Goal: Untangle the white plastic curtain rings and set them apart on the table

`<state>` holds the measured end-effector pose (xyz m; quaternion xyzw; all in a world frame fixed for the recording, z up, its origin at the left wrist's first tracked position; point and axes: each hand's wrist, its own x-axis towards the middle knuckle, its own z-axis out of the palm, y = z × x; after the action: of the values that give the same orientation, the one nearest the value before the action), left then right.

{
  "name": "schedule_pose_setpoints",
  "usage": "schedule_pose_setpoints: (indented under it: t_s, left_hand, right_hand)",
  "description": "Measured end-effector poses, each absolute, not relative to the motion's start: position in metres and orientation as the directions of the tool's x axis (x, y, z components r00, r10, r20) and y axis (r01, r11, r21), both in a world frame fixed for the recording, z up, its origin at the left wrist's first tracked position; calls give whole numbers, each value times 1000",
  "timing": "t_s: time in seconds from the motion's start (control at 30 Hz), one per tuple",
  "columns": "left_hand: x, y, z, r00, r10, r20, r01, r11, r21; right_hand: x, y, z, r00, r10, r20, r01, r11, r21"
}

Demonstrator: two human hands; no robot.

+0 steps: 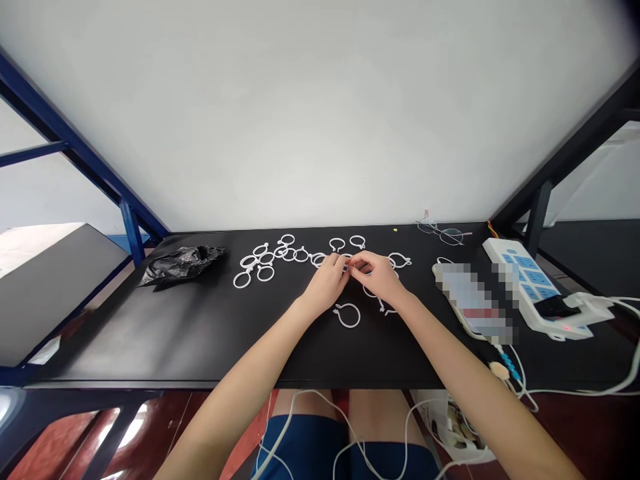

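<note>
My left hand and my right hand meet over the middle of the black table. Their fingers are pinched together around a white plastic ring, partly hidden by the fingertips. Another open-ended white ring lies just in front of the hands. To the left, several similar rings with small clasps are scattered, one ring nearest the left side. Behind the hands lie a white ring and a further ring. More rings, partly covered by my right hand, rest beside it, including one ring.
A crumpled black plastic bag lies at the left. On the right are glasses, a phone with a cable, and a white power strip with plugs. White cables hang over the front edge across my lap.
</note>
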<state>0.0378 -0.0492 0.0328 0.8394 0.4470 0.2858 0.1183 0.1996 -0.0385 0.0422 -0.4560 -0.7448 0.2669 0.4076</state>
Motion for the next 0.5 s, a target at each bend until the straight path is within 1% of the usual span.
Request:
schedule_pose_setpoints:
  t_s: [0.5]
  left_hand:
    - [38, -49, 34, 425, 821, 382, 669, -569, 479]
  right_hand:
    - [201, -36, 37, -263, 889, 375, 437, 456, -775]
